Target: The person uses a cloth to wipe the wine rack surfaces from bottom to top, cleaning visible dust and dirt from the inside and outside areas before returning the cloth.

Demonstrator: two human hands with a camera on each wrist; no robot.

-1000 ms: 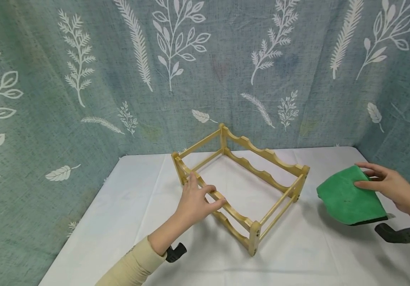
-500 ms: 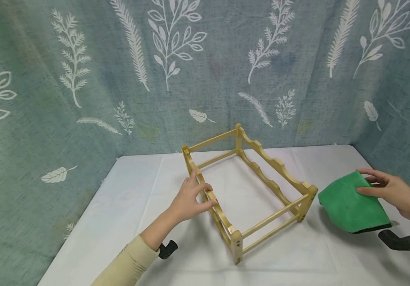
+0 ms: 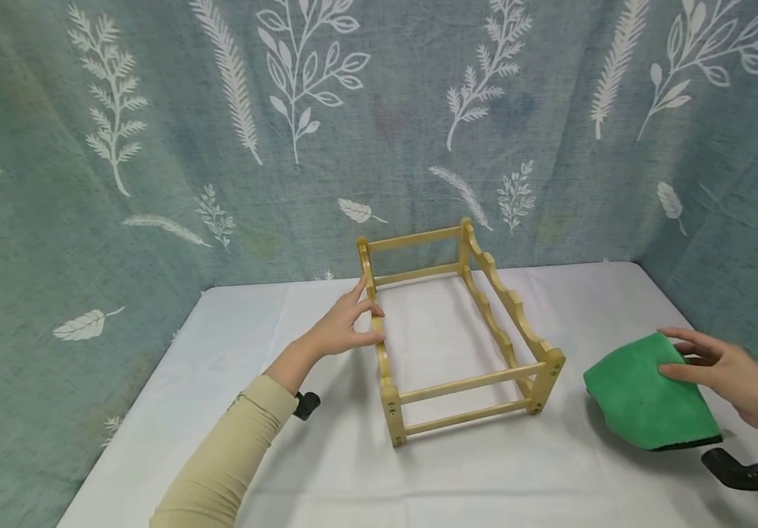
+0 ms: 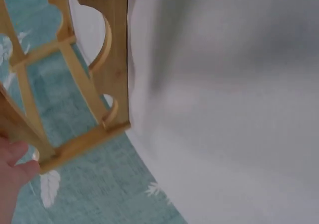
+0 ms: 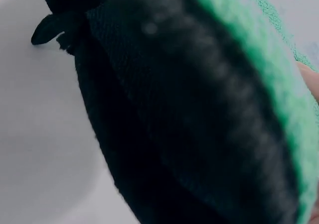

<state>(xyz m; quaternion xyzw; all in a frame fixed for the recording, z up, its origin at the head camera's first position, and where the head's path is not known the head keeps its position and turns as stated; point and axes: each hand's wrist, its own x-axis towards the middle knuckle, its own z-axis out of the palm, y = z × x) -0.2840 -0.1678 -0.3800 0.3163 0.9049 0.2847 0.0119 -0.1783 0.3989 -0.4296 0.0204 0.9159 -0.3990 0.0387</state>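
Left hand: thumb and forefinger are crossing the top of a scalloped side rail and gripping it, while the other fingers are lying farther along the same rail. This spread is probably steadying the wooden rack by giving the hand more than one contact along its length.

Right hand: thumb and fingers are pinching the upper edge of a green cloth. Being held at that one edge, the cloth is hanging in a slack bulge toward the table, black trim lowest. The right wrist view is dark and blurred, so I cannot tell whether the black inner side is a lining or a separate layer.

The rack is standing upright in the middle, its plain crossbars facing near and far and its scalloped rails running down both sides. The cloth is hanging to the right of it, apart from it, presumably kept clear of the frame.

A black mount is showing at each wrist, below light sleeves.

Surface: a white tablecloth is covering the table, with faint creases and soft shadows showing. Room: a blue-green curtain is enclosing the back and sides, carrying white leaf prints.
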